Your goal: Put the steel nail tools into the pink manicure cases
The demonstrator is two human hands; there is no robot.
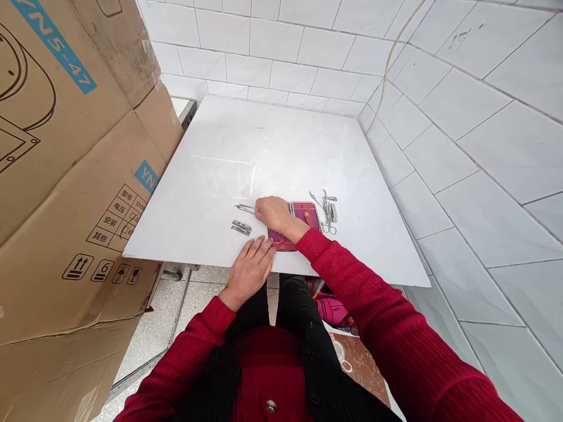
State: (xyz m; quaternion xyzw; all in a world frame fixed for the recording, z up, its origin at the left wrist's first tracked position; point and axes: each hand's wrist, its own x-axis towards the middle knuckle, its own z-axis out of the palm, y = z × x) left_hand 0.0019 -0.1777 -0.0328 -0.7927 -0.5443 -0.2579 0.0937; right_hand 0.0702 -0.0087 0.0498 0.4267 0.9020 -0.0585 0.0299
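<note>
A red manicure case (292, 245) lies unfolded near the table's front edge, with a purple lining. My left hand (253, 266) rests open, fingers stretched out and tips at the case's left edge. Across the case's left half reaches my right hand (272, 214), its fingers curled down and closed; what they hold, if anything, is hidden. Slim metal manicure tools (245, 207) lie at its fingertips, and I cannot tell if it touches them. Nail clippers (241, 227) sit close together left of the case. To its right are small scissors (328, 226), a cuticle nipper (315, 198) and another nail clipper (333, 212).
The white table (281, 140) meets tiled walls at the back and right. A tall cardboard box (79, 176) stands along its left side. A cable (387, 67) runs down the corner. Below the front edge, a pink item (334, 310) lies beside my legs.
</note>
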